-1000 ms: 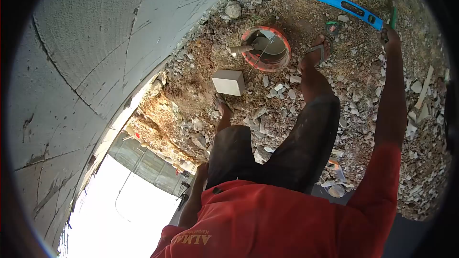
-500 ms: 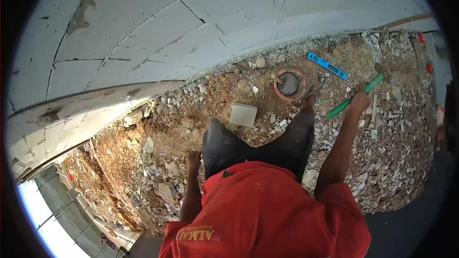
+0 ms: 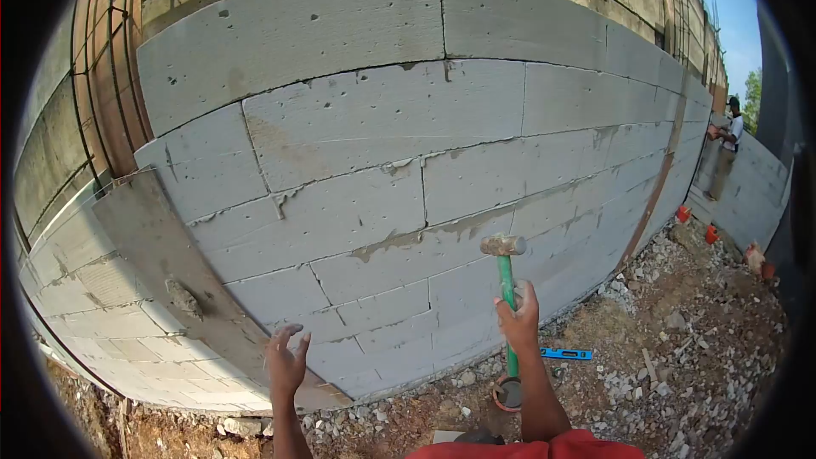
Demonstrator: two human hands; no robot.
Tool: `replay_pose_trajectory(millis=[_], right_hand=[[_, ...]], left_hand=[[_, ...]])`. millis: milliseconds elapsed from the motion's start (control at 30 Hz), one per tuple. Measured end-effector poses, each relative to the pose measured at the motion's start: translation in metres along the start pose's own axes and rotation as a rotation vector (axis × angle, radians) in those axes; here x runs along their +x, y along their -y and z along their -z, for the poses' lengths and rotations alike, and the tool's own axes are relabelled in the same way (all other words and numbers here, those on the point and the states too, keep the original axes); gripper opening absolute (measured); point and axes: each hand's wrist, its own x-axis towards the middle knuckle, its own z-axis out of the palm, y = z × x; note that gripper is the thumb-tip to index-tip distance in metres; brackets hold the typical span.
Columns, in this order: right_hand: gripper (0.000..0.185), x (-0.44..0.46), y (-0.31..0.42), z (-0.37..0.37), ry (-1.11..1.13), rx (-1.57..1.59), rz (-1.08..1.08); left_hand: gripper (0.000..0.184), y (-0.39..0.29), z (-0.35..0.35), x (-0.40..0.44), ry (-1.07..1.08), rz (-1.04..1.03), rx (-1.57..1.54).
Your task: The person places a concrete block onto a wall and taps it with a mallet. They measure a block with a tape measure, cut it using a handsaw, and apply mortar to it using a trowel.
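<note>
Two bare hands, both lower half of frame. What's in them?

Right hand (image 3: 520,316): wrapped round a green-handled club hammer (image 3: 506,270), about mid-shaft. Hammer sits right of centre, near upright, head on top. My read: gripping that high trades swing for control.

Head touching the wall?

Can't tell. It overlaps the block wall (image 3: 374,221) in view; contact doesn't resolve.

Left hand?

Left hand (image 3: 287,359), lower left of centre: nothing in it, fingers spread and loosely curled. Raised near the lower part of the formwork board (image 3: 149,234); looks apart from it, can't confirm. Probably up for balance or to steady something.

Why's that board there?

Runs on a slant from left edge area to bottom centre, along the near end of the big block face. Likely shuttering for that corner; judgement only.

Ground kit?

Blue spirit level (image 3: 567,354) lies just right of the right forearm, lower right. Bucket (image 3: 495,396) stands below the hammer in frame, near the wall foot. Both likely parked there to stay within reach.

Anyone else?

One co-worker (image 3: 727,140), far right, standing by the far wall, well apart. Too small to tell what those hands hold.
</note>
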Motion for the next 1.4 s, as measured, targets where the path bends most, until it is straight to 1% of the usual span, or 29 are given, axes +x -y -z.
replay_pose_trajectory(millis=[67, 100, 167, 233, 300, 400, 467, 500, 567, 600, 667, 700, 733, 767, 800, 833, 867, 933, 967, 1000, 1033, 1067, 1133, 1200, 1233, 1267, 1300, 1333, 1400], right_hand=[[0.039, 0.016, 0.044, -0.004, -0.024, 0.109, 0.120], [0.039, 0.027, 0.060, -0.004, -0.008, 0.128, 0.137], [0.044, 0.051, 0.088, 0.006, -0.072, 0.104, 0.382], [0.048, 0.081, 0.121, 0.018, -0.112, -0.041, 0.620], [0.045, 0.104, 0.152, 0.033, -0.118, -0.228, 0.792], [0.042, 0.126, 0.183, 0.036, 0.018, -0.193, 0.697], [0.039, 0.132, 0.195, 0.029, 0.069, -0.086, 0.599], [0.039, 0.134, 0.200, 0.021, 0.074, -0.080, 0.612], [0.037, 0.129, 0.208, 0.013, 0.086, -0.033, 0.669], [0.037, 0.123, 0.214, 0.010, 0.036, -0.046, 0.665], [0.038, 0.123, 0.239, -0.005, -0.003, -0.065, 0.750], [0.039, 0.129, 0.254, -0.009, -0.043, -0.113, 0.789], [0.040, 0.134, 0.270, -0.012, -0.075, -0.168, 0.824], [0.043, 0.143, 0.291, -0.018, -0.191, -0.271, 0.951], [0.047, 0.153, 0.313, -0.025, -0.304, -0.373, 1.077], [0.049, 0.157, 0.338, -0.030, -0.375, -0.520, 1.045], [0.052, 0.158, 0.366, -0.033, -0.446, -0.667, 1.009], [0.050, 0.168, 0.415, -0.048, -0.408, -0.809, 1.034], [0.047, 0.173, 0.436, -0.058, -0.421, -0.885, 1.065], [0.044, 0.178, 0.453, -0.069, -0.427, -0.959, 1.091], [0.044, 0.184, 0.468, -0.080, -0.398, -1.043, 1.069], [0.043, 0.191, 0.482, -0.091, -0.369, -1.124, 1.046], [0.045, 0.212, 0.509, -0.112, -0.348, -1.318, 0.998], [0.046, 0.224, 0.530, -0.134, -0.318, -1.401, 0.956], [0.046, 0.230, 0.541, -0.145, -0.280, -1.465, 0.919], [0.047, 0.267, 0.553, -0.146, -0.347, -1.507, 1.073], [0.048, 0.259, 0.551, -0.162, -0.417, -1.540, 1.233], [0.052, 0.244, 0.565, -0.170, -0.308, -1.551, 0.855], [0.045, 0.249, 0.568, -0.179, -0.291, -1.351, 0.827]], left_hand=[[0.024, -0.050, 0.036, 0.045, -0.093, -0.120, 0.046], [0.027, -0.071, 0.053, 0.068, -0.137, -0.185, 0.085], [0.030, -0.106, 0.078, 0.113, -0.246, -0.297, 0.117], [0.034, -0.128, 0.096, 0.158, -0.367, -0.371, 0.169], [0.041, -0.142, 0.111, 0.196, -0.445, -0.410, 0.281], [0.062, -0.143, 0.117, 0.245, -0.475, -0.422, 0.433], [0.076, -0.153, 0.122, 0.272, -0.479, -0.428, 0.481], [0.076, -0.156, 0.135, 0.288, -0.493, -0.428, 0.485], [0.088, -0.174, 0.142, 0.328, -0.541, -0.575, 0.505], [0.088, -0.180, 0.141, 0.349, -0.526, -0.611, 0.470], [0.091, -0.195, 0.152, 0.394, -0.654, -0.686, 0.570], [0.091, -0.202, 0.154, 0.417, -0.648, -0.718, 0.533], [0.091, -0.207, 0.154, 0.438, -0.658, -0.679, 0.539], [0.093, -0.209, 0.153, 0.458, -0.668, -0.633, 0.546], [0.090, -0.211, 0.151, 0.480, -0.675, -0.668, 0.502], [0.090, -0.214, 0.147, 0.494, -0.670, -0.680, 0.468], [0.086, -0.219, 0.141, 0.504, -0.628, -0.634, 0.452], [0.073, -0.221, 0.125, 0.526, -0.577, -0.568, 0.411], [0.073, -0.227, 0.123, 0.520, -0.576, -0.581, 0.376], [0.069, -0.235, 0.124, 0.502, -0.548, -0.520, 0.421], [0.067, -0.236, 0.122, 0.491, -0.517, -0.456, 0.472], [0.060, -0.232, 0.116, 0.494, -0.617, -0.479, 0.442], [0.060, -0.235, 0.117, 0.493, -0.623, -0.488, 0.418], [0.059, -0.231, 0.112, 0.496, -0.616, -0.476, 0.409], [0.059, -0.228, 0.110, 0.499, -0.677, -0.503, 0.401], [0.060, -0.225, 0.107, 0.502, -0.737, -0.528, 0.396], [0.060, -0.224, 0.106, 0.502, -0.738, -0.523, 0.391], [0.059, -0.224, 0.105, 0.503, -0.771, -0.537, 0.400], [0.059, -0.222, 0.102, 0.506, -0.795, -0.549, 0.413]])
